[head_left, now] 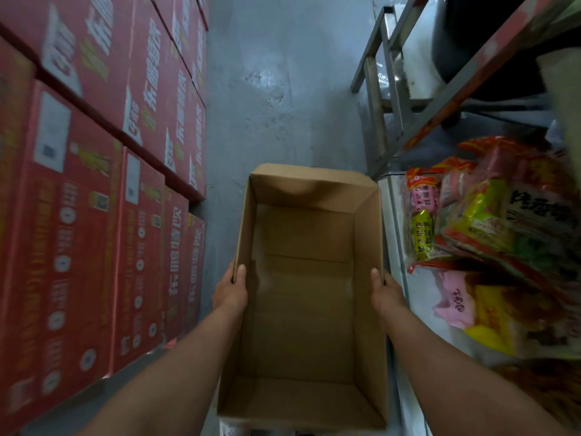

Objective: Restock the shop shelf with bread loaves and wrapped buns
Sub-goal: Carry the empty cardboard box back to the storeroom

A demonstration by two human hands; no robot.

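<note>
Gripping unlabelled cardboard box [301, 278]

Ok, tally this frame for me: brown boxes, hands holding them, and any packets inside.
Brown box: 1
Hands gripping its side walls: 2, left hand and right hand
Packets inside it: 0
Total: 3

Red, brown and grey down this aisle

Plain brown cardboard box [301, 297], red cartons [94, 184] with white and yellow print, dull grey floor [276, 89], and wrapped buns [490, 221] in red, yellow, green and pink wrappers.
</note>
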